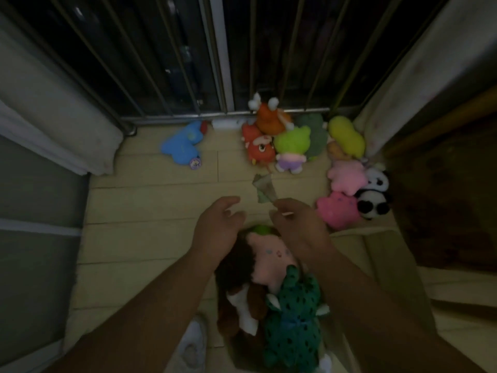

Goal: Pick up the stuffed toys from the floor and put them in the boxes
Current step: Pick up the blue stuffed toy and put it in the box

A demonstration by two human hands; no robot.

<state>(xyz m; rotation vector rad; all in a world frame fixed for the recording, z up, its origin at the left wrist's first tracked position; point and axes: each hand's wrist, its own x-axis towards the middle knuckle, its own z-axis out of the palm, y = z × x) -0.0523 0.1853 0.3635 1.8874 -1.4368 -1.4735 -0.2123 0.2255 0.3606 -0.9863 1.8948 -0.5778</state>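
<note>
My right hand (297,224) pinches a small crumpled grey-green scrap (265,188) above the floor. My left hand (219,224) hovers beside it, fingers relaxed, holding nothing. Below both hands lies a pile of toys: a pink plush (270,258), a brown and white one (236,300) and a green spotted one (293,319); whether they sit in a box I cannot tell. On the floor by the railing are a blue plush (180,146), an orange one (269,121), a red one (259,150), a lime-headed doll (291,146), a yellow one (347,137), two pink ones (338,208) and a panda (375,196).
A metal railing (223,113) closes off the far side. A curtain (53,125) hangs at the left, and a pale cardboard flap (390,254) lies at the right. A white slipper (192,343) shows near the bottom. Bare wooden floor (150,211) stretches left of my hands.
</note>
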